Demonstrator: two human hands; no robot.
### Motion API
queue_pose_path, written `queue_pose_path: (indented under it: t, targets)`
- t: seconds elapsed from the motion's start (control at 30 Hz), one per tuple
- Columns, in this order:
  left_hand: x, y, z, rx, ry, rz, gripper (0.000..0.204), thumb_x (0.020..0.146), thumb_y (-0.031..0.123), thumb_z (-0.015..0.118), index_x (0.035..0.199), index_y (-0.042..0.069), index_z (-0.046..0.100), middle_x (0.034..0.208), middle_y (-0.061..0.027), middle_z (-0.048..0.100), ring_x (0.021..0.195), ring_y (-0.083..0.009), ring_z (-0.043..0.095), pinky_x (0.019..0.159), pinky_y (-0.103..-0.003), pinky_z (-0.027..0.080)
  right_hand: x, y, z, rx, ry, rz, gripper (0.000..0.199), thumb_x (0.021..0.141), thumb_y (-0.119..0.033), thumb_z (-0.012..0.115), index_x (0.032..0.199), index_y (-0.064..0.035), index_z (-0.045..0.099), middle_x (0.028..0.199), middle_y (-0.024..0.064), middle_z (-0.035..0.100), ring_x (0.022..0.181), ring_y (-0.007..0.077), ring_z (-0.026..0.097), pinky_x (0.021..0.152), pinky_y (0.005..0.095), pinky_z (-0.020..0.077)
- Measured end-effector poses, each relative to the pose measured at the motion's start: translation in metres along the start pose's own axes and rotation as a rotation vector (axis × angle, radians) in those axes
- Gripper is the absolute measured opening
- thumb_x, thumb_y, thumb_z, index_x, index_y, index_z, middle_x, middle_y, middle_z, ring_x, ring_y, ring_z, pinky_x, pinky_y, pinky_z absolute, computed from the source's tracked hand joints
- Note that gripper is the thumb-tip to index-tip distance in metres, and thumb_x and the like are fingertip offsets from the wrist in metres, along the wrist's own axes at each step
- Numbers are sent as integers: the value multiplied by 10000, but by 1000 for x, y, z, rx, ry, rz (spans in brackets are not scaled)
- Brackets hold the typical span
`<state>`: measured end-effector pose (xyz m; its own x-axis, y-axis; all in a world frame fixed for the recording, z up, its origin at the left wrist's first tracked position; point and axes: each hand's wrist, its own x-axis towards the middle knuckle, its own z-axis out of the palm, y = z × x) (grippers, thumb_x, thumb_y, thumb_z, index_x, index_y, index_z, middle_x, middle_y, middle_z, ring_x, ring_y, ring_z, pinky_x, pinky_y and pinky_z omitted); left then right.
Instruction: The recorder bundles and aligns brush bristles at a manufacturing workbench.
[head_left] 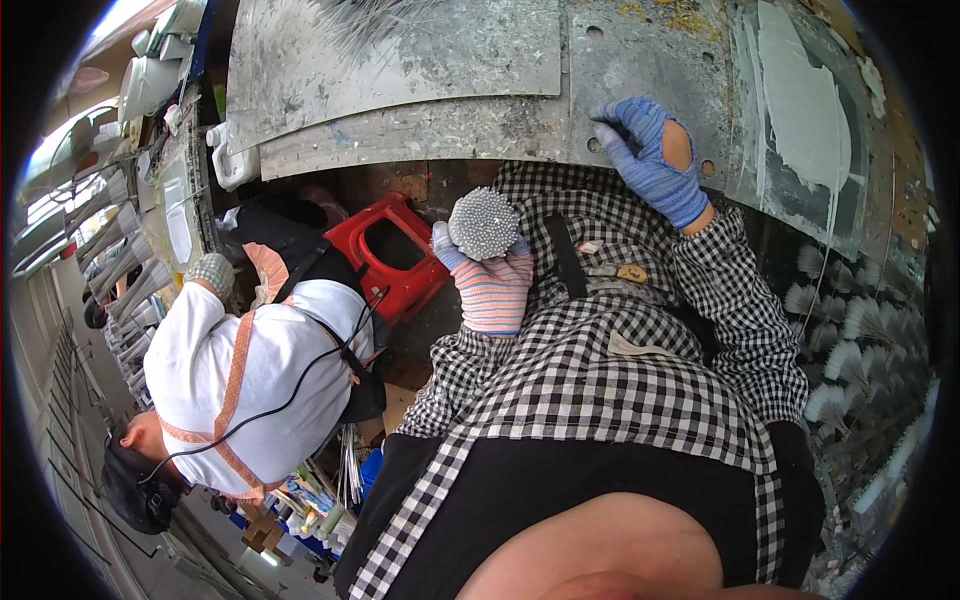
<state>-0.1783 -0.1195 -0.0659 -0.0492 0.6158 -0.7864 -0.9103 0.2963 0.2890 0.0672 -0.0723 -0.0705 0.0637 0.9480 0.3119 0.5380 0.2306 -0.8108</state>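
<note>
In my left hand [490,285], gloved in orange and white stripes, a round bundle of thin grey rods [483,222] is gripped. Its many pale tips face up, and the fingers wrap round its side, low in front of the checked apron. My right hand [655,160], in a blue knitted glove with a hole on its back, is over the front edge of the metal-topped table [480,130]. Its thumb and fingers are apart, and I see nothing between them. Whether the fingertips touch the metal I cannot tell.
Loose thin rods [365,25] lie on the table's far side. White paste [805,100] coats a board at right, above several fan-shaped bristle pieces [865,320]. A red plastic stool [390,255] stands at left, beside a co-worker in a white top [270,350].
</note>
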Motion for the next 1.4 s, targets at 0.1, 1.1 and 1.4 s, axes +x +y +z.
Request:
queue_pose_path:
  t: [0.1,1.1,1.4]
  targets:
    - [-4,0,-4,66,-80,23,460,899,524,632,1140,134,671,1068,-65,703,902,-242,667,714,-374,607,1,4,-2,-52,-30,-29,170,916,-159,682,1005,-19,717,896,110,691,791,239,666,717,339,543]
    - [-138,-452,178,1077,-2093,-290,416,932,89,611,1316,-26,499,1209,-137,662,1072,-245,644,952,-372,509,-133,-87,-373,-1474,176,667,408,945,-452,496,985,-98,694,808,129,699,803,318,692,760,469,524]
    - [-129,-446,214,864,-2564,-317,294,961,118,641,1231,2,619,1133,-77,689,1087,-184,627,959,-325,494,-155,-85,-399,-1150,173,566,478,959,-492,530,1069,-58,698,1039,182,717,939,331,691,858,402,539]
